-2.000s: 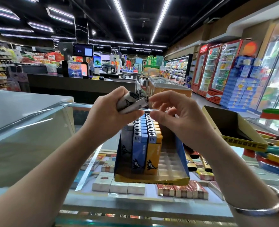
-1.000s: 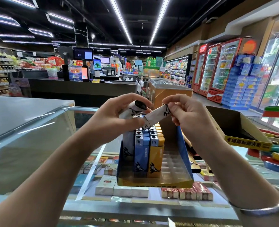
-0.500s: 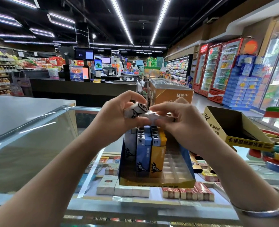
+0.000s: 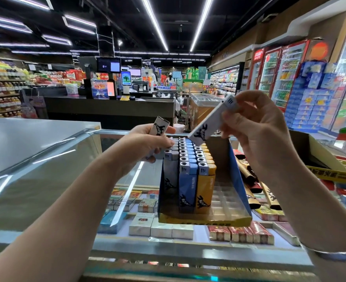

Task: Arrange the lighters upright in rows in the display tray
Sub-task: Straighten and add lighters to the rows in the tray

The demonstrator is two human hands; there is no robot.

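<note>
On top of the glass counter [image 4: 46,180] stands the display tray [image 4: 204,220], yellow front lip, blue side walls, and it's filling up from its left side: a white row, a blue row [image 4: 186,180] and a yellow row [image 4: 205,180] of lighters, all upright, packed tight against one another. Right half of the tray, bare clear slots showing. Up above it, the right hand [image 4: 257,135] pinches a white lighter [image 4: 210,125] between thumb and fingertips, gripping near the cap end, and the lighter is tilted, base pointing down-left over the back of the rows, not touching them. The left hand [image 4: 145,145] is curled around more white lighters [image 4: 159,127], one poking up out of the fist, hovering at the tray's back left corner. An open cardboard box [image 4: 320,159] sits off toward the counter's right edge, and cigarette packs [image 4: 159,226] lie under the glass
</note>
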